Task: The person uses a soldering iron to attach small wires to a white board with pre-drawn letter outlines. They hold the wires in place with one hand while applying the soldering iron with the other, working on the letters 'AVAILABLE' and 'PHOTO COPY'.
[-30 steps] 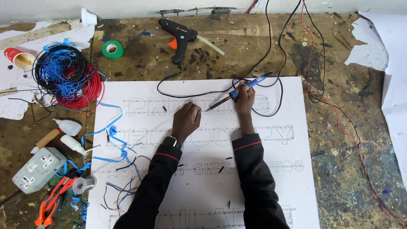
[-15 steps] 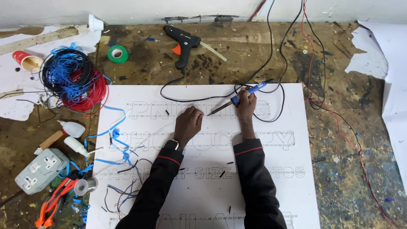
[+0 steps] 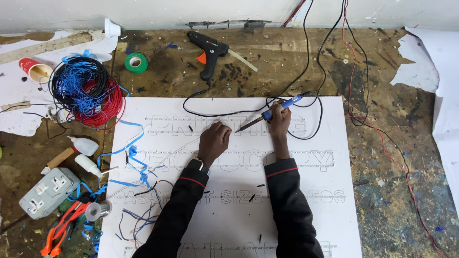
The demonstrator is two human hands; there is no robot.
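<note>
Your right hand (image 3: 279, 122) is closed around the blue handle of a soldering iron (image 3: 270, 113), its tip slanting down-left onto the white sign board (image 3: 330, 205). Your left hand (image 3: 213, 142) rests on the board just left of the tip, fingers curled together; whether they pinch anything cannot be told. The board lies on the paint-stained tabletop (image 3: 397, 143). Beyond its top edge lie a black glue gun (image 3: 210, 51) and a green tape roll (image 3: 136, 62); to the left, coiled blue, black and red wire (image 3: 86, 93) and a grey socket block (image 3: 49, 192).
</note>
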